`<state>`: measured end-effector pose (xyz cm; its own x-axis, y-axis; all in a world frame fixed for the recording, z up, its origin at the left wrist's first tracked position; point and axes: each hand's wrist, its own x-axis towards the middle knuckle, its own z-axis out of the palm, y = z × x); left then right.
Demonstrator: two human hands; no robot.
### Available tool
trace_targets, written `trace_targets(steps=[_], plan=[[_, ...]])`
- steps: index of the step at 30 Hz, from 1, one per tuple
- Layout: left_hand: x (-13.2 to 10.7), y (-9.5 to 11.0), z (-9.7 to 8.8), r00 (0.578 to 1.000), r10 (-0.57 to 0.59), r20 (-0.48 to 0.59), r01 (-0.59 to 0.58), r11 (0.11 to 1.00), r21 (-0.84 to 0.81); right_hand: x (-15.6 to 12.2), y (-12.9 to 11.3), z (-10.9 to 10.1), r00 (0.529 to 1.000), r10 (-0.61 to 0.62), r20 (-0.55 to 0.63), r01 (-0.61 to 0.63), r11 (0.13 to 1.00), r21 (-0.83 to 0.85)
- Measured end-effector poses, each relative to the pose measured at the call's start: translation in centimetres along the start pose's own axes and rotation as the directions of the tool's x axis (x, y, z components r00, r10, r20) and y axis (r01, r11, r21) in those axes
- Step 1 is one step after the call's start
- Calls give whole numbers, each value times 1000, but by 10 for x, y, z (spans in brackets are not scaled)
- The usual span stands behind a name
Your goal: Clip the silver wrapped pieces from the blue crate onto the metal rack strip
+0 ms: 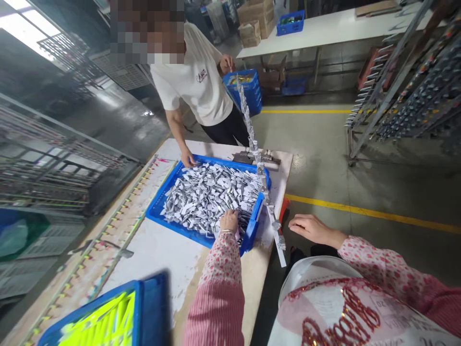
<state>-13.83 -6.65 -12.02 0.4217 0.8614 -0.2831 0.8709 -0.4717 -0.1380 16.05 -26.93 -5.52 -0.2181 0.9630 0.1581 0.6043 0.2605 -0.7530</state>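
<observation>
A blue plastic tray (201, 236) on the table holds a heap of small flat grey-white pieces (212, 192). At the heap's near right side, my left hand (229, 221) reaches down with curled fingers; their tips are hidden, so what they grip does not show. Right of the tray, my right hand (309, 228) hovers past the table edge with outstretched fingers, holding nothing. Between my hands, a long thin bar (256, 154) stands tilted, its length covered with silvery pieces. Its lower end is near my right hand, apart from the fingertips.
Across the table, a co-worker (201, 81) has one hand at the tray and another by the bar's top. A blue bin of yellow pieces (104, 322) sits near left. Metal tools (255, 157) lie behind the tray. Racks (396, 110) stand at right.
</observation>
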Motion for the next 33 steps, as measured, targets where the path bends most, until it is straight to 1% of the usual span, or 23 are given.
trace_targets(steps=[3,8,11,14,18,24,27,29,31,33], plan=[[3,4,-3,1000,16,10,-17,999,29,-2,1,-2,1000,-25,1,25,1000,-12],[-1,-2,-10,999,54,8,-54,997,50,-6,2,-12,999,21,-44,-21,1000,-2],[-6,-2,-9,999,47,8,-48,997,56,-6,-1,-14,998,17,-63,-14,999,45],[-9,3,-8,999,33,0,-33,998,61,-4,-4,-14,998,-7,-67,12,997,79],[-9,9,-9,1000,19,-14,-18,998,60,-5,-4,-14,997,-31,-65,36,996,83],[-6,14,-13,999,-18,-34,19,1000,22,-14,-4,-19,998,-8,-63,13,997,71],[-6,19,-22,998,-30,-51,28,999,-27,-18,-6,-23,998,-1,-66,7,997,81],[-11,19,-33,996,-46,-78,40,996,-74,-20,-7,-27,997,4,-79,5,994,109],[-22,16,-47,986,-102,-128,86,988,-128,-20,-9,-30,994,19,-108,0,985,173],[-42,9,-65,965,-184,-187,147,970,-195,-18,-16,-32,990,45,-133,-6,961,278]])
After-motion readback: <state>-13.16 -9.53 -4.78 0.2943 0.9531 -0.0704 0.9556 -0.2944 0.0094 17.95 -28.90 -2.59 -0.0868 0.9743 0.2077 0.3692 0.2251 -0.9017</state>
